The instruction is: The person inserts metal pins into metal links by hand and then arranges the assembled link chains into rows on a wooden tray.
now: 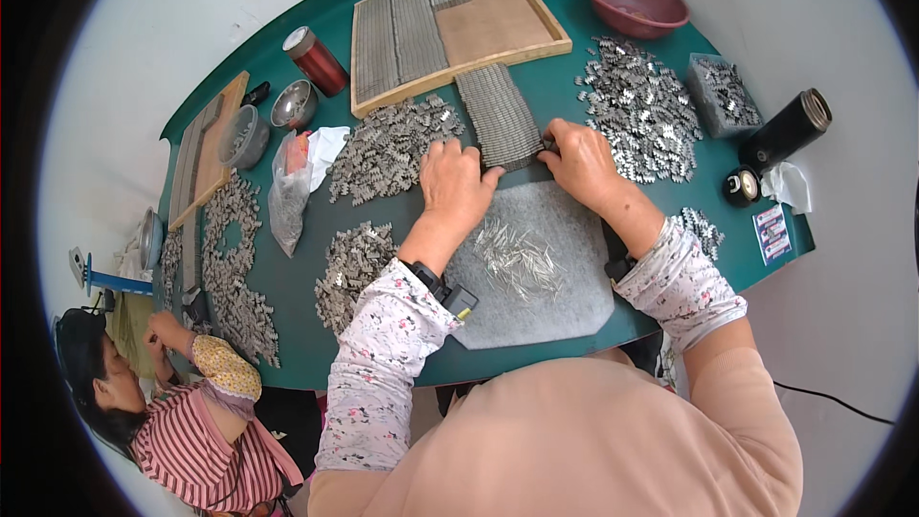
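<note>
Both hands bracket a panel of linked metal pieces [498, 117], which lies just beyond the felt mat and between them. Curled fingers and a stretched-out thumb bring the left hand [452, 182] to its near left corner; the right hand [581, 163] has thumb and forefinger closed on the near right corner. From where I stand, the left fingertips are turned away, so I cannot tell whether they pinch anything. Floral sleeves [378, 364] partly cover the wrist devices, and what the co-worker [206, 421] at the left fingers is too small to make out. Loose pieces blur together in their heaps, and a clear plastic bag [289, 196] shows its contents only dimly.

Nearest on the green table [287, 278] is the grey felt mat [536, 321], with thin silver pins [517, 258] scattered across it. Heaps of metal links [646, 110] spread to either side. At the right stand a black flask [787, 129] and a plastic tub [723, 96] of links. Farther off, a wooden tray [512, 5] is partly filled with grey panels, its near rim meeting the worked panel's far end; a red flask [318, 62] stands left of it, and a maroon basin [637, 2] right. White walls [766, 0] rise behind.
</note>
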### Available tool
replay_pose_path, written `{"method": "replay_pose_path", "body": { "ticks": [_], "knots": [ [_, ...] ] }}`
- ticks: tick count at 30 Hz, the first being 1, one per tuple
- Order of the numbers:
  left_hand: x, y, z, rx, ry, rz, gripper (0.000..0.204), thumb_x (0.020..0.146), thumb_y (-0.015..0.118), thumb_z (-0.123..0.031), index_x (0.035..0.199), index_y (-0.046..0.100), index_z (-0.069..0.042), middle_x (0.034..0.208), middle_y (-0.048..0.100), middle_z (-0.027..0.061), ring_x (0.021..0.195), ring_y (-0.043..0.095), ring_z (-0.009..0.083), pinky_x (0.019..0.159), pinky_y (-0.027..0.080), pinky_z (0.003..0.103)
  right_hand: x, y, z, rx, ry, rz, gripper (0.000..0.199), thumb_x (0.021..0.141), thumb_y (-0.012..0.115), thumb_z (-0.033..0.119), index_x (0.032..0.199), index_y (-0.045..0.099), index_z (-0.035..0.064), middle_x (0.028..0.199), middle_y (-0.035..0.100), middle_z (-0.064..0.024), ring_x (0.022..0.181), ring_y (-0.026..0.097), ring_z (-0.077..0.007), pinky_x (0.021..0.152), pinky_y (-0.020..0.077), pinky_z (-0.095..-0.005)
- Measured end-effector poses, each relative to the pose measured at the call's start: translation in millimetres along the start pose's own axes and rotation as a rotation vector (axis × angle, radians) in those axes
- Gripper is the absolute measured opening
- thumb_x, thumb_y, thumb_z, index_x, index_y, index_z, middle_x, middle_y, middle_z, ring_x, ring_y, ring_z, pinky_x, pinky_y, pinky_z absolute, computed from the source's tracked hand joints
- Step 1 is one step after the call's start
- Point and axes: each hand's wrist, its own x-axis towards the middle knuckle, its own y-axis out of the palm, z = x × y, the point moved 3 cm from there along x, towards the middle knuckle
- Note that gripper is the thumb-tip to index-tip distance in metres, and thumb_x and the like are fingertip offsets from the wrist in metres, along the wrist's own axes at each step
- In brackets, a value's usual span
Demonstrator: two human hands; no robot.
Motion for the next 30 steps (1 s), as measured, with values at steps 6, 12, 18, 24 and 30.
{"method": "replay_pose_path", "body": {
  "ticks": [6,12,18,24,30],
  "knots": [
    [-2,-5,-1,-0.067,0.038,-0.066,0.046,0.074,0.082,-0.027,0.113,0.069,-0.005,0.101,0.058,0.0132,0.100,0.056,0.0318,0.085,0.046,0.043,1,-9,9,-0.112,-0.163,-0.020,0.039,0.074,0.079,0.011,0.110,0.067,0.0046,0.104,0.061,-0.0161,0.102,0.060,-0.0341,0.086,0.0515,-0.0422],
    [-7,-1,0,-0.046,0.083,-0.001,0.046,0.075,0.081,-0.023,0.116,0.069,-0.007,0.101,0.055,0.0139,0.099,0.055,0.0318,0.085,0.046,0.042,-3,0,10,-0.205,-0.283,0.012,0.040,0.074,0.079,0.015,0.111,0.070,0.0061,0.109,0.059,-0.0125,0.105,0.057,-0.0305,0.090,0.0500,-0.0401],
    [-4,-3,-3,-0.098,0.097,-0.010,0.045,0.074,0.082,-0.021,0.113,0.069,-0.004,0.102,0.055,0.0148,0.102,0.055,0.0336,0.086,0.046,0.044,-1,1,12,-0.196,-0.309,0.024,0.040,0.074,0.079,0.015,0.110,0.069,0.0044,0.110,0.059,-0.0128,0.105,0.057,-0.0309,0.090,0.0493,-0.0402],
    [-7,3,6,-0.126,-0.006,-0.057,0.046,0.075,0.082,-0.026,0.108,0.067,0.002,0.106,0.055,0.0166,0.104,0.054,0.0353,0.088,0.045,0.044,0,-6,12,-0.185,-0.222,0.016,0.046,0.075,0.080,0.019,0.113,0.065,-0.0012,0.112,0.059,-0.0154,0.108,0.056,-0.0331,0.094,0.0461,-0.0424],
    [-11,6,-2,0.084,0.001,0.101,0.044,0.085,0.073,-0.035,0.105,0.069,0.004,0.114,0.054,0.0200,0.111,0.047,0.0376,0.095,0.039,0.047,-4,7,4,-0.472,-0.189,0.077,0.058,0.087,0.069,0.037,0.122,0.061,-0.0076,0.126,0.056,-0.0214,0.128,0.045,-0.0367,0.111,0.0304,-0.0518]
  ]
}}
